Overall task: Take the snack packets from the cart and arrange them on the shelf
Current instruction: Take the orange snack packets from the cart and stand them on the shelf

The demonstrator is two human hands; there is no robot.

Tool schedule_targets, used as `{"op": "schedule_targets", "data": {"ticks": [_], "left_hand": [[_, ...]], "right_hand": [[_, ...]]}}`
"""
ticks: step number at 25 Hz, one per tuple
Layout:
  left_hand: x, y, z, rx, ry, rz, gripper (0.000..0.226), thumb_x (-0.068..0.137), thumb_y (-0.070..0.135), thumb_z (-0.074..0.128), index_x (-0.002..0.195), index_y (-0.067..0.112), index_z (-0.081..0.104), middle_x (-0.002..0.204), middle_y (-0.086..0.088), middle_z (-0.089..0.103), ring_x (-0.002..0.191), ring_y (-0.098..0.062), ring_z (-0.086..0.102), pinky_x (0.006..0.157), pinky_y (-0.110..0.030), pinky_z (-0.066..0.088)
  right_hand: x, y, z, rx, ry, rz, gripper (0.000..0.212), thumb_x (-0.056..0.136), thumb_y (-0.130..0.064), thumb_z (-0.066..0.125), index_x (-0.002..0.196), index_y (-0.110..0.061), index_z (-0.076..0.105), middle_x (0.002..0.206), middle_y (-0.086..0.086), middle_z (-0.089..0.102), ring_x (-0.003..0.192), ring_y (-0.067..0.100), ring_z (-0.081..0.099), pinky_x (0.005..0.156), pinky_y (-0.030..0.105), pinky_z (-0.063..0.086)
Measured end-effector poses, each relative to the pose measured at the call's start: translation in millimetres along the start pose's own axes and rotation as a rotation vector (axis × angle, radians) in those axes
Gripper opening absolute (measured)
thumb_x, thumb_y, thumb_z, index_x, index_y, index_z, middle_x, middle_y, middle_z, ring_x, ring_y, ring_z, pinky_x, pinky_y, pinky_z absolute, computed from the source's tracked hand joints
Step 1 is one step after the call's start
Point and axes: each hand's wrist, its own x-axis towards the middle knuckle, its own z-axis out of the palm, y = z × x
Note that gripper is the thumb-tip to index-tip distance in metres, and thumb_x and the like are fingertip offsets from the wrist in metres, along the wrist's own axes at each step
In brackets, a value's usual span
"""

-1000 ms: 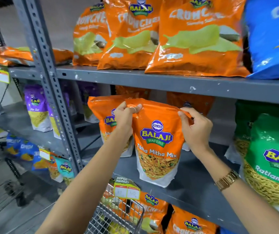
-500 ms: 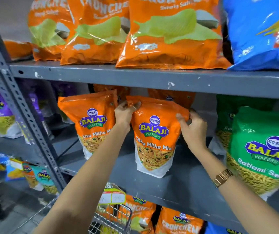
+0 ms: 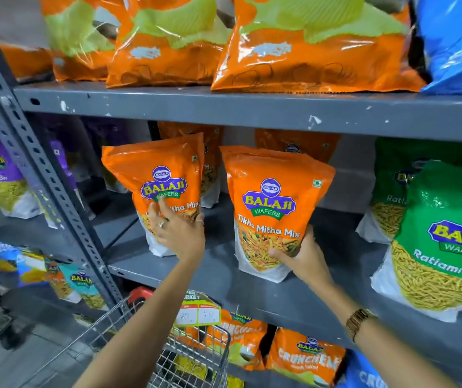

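Two orange Tikha Mitha Mix packets stand upright on the grey middle shelf (image 3: pixel 218 278). My right hand (image 3: pixel 302 256) grips the lower right side of the right packet (image 3: pixel 274 197), thumb across its front. My left hand (image 3: pixel 178 231) lies with spread fingers flat against the lower front of the left packet (image 3: pixel 162 175). More orange packets (image 3: pixel 297 147) stand behind them at the back. The wire cart (image 3: pixel 196 357) is below, near the shelf edge, with yellow packets inside.
Green Ratlami Sev packets (image 3: pixel 445 236) stand to the right on the same shelf. Large orange crisp bags (image 3: pixel 308 49) fill the shelf above, with a blue bag (image 3: pixel 456 37) beside them. A slotted upright post (image 3: pixel 28 152) stands left, purple packets (image 3: pixel 0 175) beyond it. Price tags (image 3: pixel 199 312) hang from the shelf edge.
Both hands left the top of the right packet. My left hand dropped onto the left packet's front, and my right hand slid down to the right packet's lower side.
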Motion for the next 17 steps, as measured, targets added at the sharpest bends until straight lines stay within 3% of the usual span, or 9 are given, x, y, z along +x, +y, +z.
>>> {"op": "schedule_targets", "data": {"ticks": [2,5,7,11,14,17], "left_hand": [[0,-15,4,0.018,-0.058,-0.112,0.114,0.06,0.038,0.081,0.144,0.017,0.006,0.155,-0.016,0.004,0.139,-0.042,0.009,0.107,-0.064,0.021],[4,-35,13,-0.001,-0.118,-0.146,0.126,0.056,0.041,0.083,0.144,0.023,-0.007,0.155,-0.018,-0.006,0.139,-0.046,0.003,0.106,-0.068,0.019],[6,-42,19,-0.006,-0.116,-0.138,0.123,0.059,0.038,0.081,0.143,0.027,-0.009,0.154,-0.02,-0.005,0.138,-0.046,0.005,0.106,-0.069,0.018],[14,-58,21,-0.035,-0.127,-0.039,0.117,0.064,0.037,0.078,0.143,0.025,-0.007,0.151,-0.024,0.003,0.136,-0.046,0.011,0.107,-0.067,0.021],[30,-76,11,-0.131,-0.232,0.09,0.119,0.063,0.031,0.081,0.144,0.025,-0.007,0.149,-0.023,0.006,0.136,-0.042,0.016,0.108,-0.058,0.026],[50,-86,1,-0.201,-0.37,0.17,0.125,0.055,0.03,0.082,0.144,0.022,-0.006,0.148,-0.022,0.009,0.133,-0.036,0.024,0.109,-0.047,0.027]], "right_hand": [[-4,10,7,0.032,-0.047,0.044,0.086,0.058,-0.039,0.084,0.122,-0.023,0.029,0.121,0.006,0.052,0.11,0.026,0.052,0.082,0.039,0.049],[-14,24,19,0.082,-0.083,0.103,0.086,0.055,-0.046,0.083,0.116,-0.035,0.024,0.12,0.0,0.046,0.114,0.024,0.048,0.085,0.041,0.05],[-15,29,23,0.126,-0.069,0.127,0.086,0.054,-0.05,0.08,0.118,-0.037,0.024,0.126,0.003,0.046,0.114,0.022,0.048,0.088,0.044,0.05],[-9,32,24,0.161,-0.08,0.14,0.082,0.061,-0.036,0.083,0.12,-0.034,0.025,0.124,0.003,0.045,0.112,0.018,0.047,0.084,0.033,0.047],[-5,31,25,0.18,-0.111,0.14,0.079,0.065,-0.029,0.081,0.119,-0.035,0.024,0.122,0.001,0.044,0.112,0.016,0.045,0.08,0.025,0.045],[0,31,26,0.181,-0.118,0.153,0.079,0.067,-0.027,0.08,0.124,-0.031,0.025,0.13,0.005,0.045,0.114,0.018,0.046,0.084,0.029,0.044]]}}
